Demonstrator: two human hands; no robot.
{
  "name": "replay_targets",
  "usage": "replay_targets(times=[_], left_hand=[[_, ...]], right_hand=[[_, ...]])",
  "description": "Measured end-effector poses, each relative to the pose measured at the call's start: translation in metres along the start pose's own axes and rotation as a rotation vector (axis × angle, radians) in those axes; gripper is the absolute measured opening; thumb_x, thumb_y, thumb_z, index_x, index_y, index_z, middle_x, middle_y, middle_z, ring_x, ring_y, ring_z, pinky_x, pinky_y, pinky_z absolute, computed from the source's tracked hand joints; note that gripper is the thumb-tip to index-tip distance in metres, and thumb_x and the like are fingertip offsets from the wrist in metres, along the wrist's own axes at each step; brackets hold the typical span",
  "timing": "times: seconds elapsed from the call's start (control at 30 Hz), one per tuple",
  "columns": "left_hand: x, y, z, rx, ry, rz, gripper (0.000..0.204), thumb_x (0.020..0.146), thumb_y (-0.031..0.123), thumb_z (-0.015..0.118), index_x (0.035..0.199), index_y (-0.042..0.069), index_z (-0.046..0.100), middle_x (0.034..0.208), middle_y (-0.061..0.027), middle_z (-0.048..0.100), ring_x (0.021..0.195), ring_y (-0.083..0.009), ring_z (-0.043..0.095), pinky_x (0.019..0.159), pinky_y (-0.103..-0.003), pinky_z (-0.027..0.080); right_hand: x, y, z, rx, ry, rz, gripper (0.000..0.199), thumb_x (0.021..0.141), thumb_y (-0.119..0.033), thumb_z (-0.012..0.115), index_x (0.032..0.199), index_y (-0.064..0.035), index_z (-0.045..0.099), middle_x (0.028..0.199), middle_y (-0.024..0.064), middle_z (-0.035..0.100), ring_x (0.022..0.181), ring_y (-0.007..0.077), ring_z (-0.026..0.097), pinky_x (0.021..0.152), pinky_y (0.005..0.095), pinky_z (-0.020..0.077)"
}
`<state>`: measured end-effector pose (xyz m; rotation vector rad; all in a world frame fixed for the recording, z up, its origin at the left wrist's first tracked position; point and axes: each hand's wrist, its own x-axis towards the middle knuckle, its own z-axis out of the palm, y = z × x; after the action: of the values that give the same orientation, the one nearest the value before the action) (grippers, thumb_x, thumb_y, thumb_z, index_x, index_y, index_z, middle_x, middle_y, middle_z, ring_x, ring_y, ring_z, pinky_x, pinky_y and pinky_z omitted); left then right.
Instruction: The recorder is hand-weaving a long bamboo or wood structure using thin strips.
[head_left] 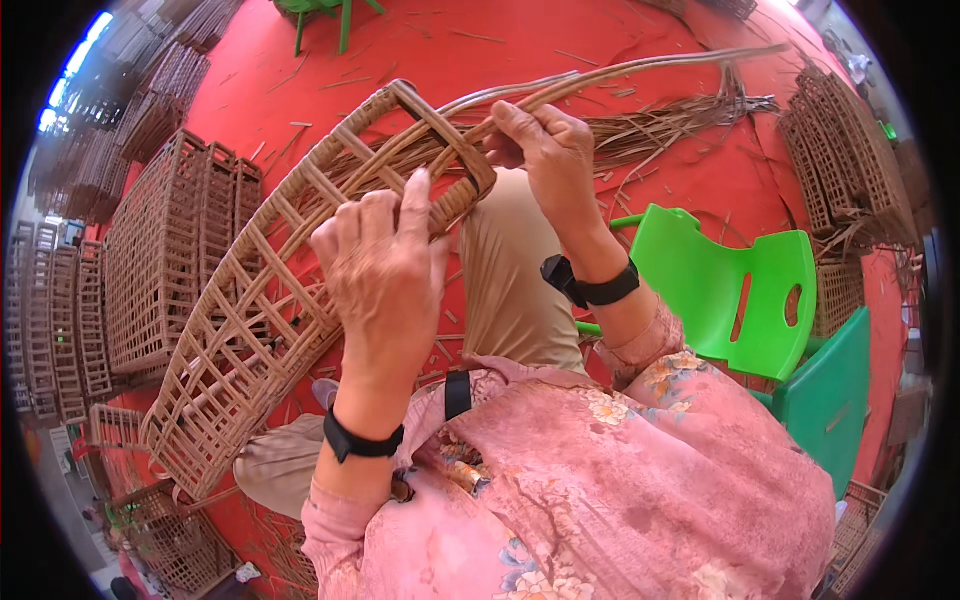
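Observation:
A long brown wicker lattice frame [245, 290] slants across my lap, its narrow squared end up beside my hands. My left hand [380, 245] lies over the near edge of that end, fingers bent around it and the index finger stretched out along it. Part of the grip is hidden beneath the palm. Cane strands [640, 68] run from the frame's corner off to the upper right. My right hand [545, 150] pinches them close to the corner, thumb and fingers closed. Dark wrapping covers part of the end bar [470, 150].
A bundle of loose cane strips [660, 130] lies on the red floor [420, 50] beyond my right hand. A green plastic chair [690, 290] and a darker green one [825, 400] stand at my right. Stacked lattice panels [155, 260] rise at left, with others [850, 160] at far right.

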<state>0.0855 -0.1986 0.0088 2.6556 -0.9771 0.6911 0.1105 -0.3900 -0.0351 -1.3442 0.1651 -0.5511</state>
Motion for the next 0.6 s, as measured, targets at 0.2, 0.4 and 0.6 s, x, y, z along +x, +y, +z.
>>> replay_targets(times=[0.2,0.4,0.6], left_hand=[[-0.001,-0.003,0.013,-0.114,0.085,-0.059,0.054,0.074,0.017,0.081,0.125,0.006,0.066,0.097,-0.0080,0.060,0.100,-0.0273,0.057,0.091,-0.042,0.037],[0.003,-0.006,0.016,-0.183,0.081,-0.093,0.053,0.072,0.017,0.082,0.122,0.007,0.066,0.092,-0.0084,0.059,0.097,-0.0282,0.057,0.091,-0.042,0.037],[0.003,-0.010,0.020,-0.176,0.085,-0.103,0.054,0.069,0.018,0.082,0.119,0.006,0.067,0.096,-0.0075,0.059,0.099,-0.0275,0.056,0.091,-0.042,0.036]], right_hand=[[0.001,-0.005,0.012,-0.070,0.104,-0.012,0.021,0.095,-0.017,0.070,0.089,0.0021,0.075,0.069,0.0009,0.068,0.060,0.0039,0.060,0.053,0.0210,0.0473],[0.001,-0.019,0.018,-0.423,0.050,-0.331,0.023,0.096,-0.020,0.070,0.088,0.0010,0.074,0.068,0.0003,0.067,0.059,0.0039,0.059,0.054,0.0202,0.0489],[0.001,-0.024,0.025,-0.568,-0.006,-0.467,0.021,0.096,-0.019,0.069,0.091,0.0008,0.075,0.069,0.0020,0.070,0.058,0.0046,0.060,0.053,0.0226,0.0478]])
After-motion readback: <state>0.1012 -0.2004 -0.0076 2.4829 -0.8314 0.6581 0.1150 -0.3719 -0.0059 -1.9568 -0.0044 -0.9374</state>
